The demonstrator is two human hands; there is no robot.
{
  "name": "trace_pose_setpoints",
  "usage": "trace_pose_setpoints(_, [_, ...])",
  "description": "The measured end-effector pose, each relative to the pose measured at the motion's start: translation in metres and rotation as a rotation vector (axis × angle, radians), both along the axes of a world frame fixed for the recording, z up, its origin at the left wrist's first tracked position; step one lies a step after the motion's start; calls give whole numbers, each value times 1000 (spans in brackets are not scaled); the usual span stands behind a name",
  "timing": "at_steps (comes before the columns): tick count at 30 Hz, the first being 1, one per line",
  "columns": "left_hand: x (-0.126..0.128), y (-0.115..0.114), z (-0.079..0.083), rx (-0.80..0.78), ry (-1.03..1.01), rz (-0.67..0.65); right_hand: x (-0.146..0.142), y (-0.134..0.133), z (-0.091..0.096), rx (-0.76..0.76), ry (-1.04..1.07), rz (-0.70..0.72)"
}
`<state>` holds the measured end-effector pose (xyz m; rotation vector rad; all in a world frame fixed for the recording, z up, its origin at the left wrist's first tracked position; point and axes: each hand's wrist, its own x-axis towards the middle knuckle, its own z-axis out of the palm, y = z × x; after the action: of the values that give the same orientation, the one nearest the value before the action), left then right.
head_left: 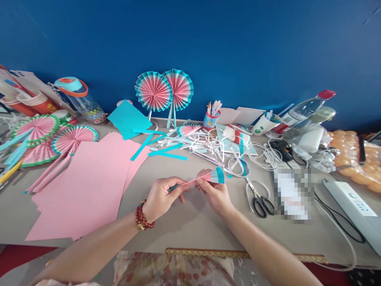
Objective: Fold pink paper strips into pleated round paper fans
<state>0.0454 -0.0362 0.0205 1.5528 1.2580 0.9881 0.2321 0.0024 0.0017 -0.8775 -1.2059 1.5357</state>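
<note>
Both hands hold one small pleated paper fan, pink with a white and teal edge, just above the table. My left hand, with a red bead bracelet at the wrist, pinches its narrow folded end. My right hand grips the fan near its spread teal end. Beside the right hand lie black-handled scissors. A stack of pink paper sheets lies left of my left hand.
Two finished round fans on sticks lean on the blue wall. More fans lie far left. Teal and white paper strips, a pen cup, bottles, white cables and a power strip crowd the back and right.
</note>
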Motion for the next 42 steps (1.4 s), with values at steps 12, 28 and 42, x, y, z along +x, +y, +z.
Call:
trace_pose_setpoints(12, [-2, 6, 5, -135, -115, -5, 0, 3, 4, -155, 89, -153])
trace_pose_setpoints(28, [-4, 9, 1, -364, -509, -137, 3, 7, 2, -258, 83, -121])
trace_pose_setpoints(42, [-4, 8, 1, -193, -87, -92, 9, 15, 0, -217, 159, -249])
